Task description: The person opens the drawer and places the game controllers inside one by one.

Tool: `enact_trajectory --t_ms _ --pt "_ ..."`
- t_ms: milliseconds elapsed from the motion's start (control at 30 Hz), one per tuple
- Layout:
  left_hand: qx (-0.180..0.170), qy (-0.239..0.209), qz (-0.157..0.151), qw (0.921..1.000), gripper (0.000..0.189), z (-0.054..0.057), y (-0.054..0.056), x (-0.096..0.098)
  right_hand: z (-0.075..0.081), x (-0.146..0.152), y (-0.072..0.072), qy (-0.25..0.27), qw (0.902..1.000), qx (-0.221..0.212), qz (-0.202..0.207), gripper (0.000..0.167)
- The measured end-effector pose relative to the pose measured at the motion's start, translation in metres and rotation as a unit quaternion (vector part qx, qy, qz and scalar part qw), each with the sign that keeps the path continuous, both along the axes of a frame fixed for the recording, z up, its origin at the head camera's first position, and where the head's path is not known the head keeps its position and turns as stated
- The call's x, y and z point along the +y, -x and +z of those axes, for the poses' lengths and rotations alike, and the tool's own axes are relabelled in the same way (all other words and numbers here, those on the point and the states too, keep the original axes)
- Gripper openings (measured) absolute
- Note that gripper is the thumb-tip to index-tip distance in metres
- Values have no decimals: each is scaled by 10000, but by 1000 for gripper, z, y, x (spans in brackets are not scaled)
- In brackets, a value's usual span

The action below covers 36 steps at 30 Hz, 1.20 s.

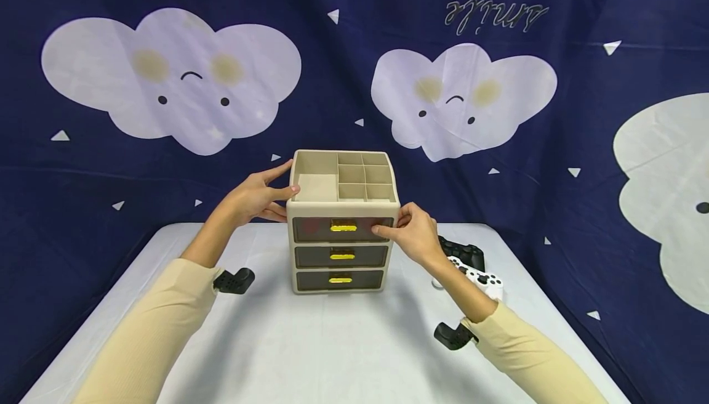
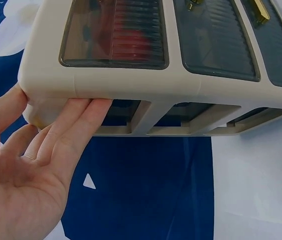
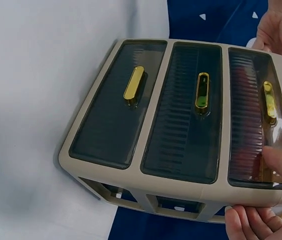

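Observation:
A beige desktop drawer organizer stands upright at the middle of the white table. Its three dark see-through drawers are closed and carry gold handles. The top tray is split into one large compartment and several small ones. Something red shows dimly behind the top drawer's front. My left hand grips the upper left side, its thumb at the top rim and its fingers along the side wall. At the upper right side my right hand holds on, thumb against the top drawer's front, fingers curled at the side.
A black game controller and a white one lie on the table to the right, partly behind my right forearm. A dark blue cloth with printed clouds hangs behind the table.

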State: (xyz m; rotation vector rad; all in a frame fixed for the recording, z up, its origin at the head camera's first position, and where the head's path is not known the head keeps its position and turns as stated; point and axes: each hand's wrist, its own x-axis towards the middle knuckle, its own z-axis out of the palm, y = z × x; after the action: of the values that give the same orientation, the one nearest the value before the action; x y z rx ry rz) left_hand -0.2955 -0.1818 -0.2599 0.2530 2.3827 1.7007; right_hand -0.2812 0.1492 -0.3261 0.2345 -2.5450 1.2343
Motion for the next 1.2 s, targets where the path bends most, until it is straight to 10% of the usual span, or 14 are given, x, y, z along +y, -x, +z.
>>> enact_trajectory --t_ms 1200 --pt "38 1 14 10000 80 0 1 -1 -12 1 -30 -457 9915 -830 893 27"
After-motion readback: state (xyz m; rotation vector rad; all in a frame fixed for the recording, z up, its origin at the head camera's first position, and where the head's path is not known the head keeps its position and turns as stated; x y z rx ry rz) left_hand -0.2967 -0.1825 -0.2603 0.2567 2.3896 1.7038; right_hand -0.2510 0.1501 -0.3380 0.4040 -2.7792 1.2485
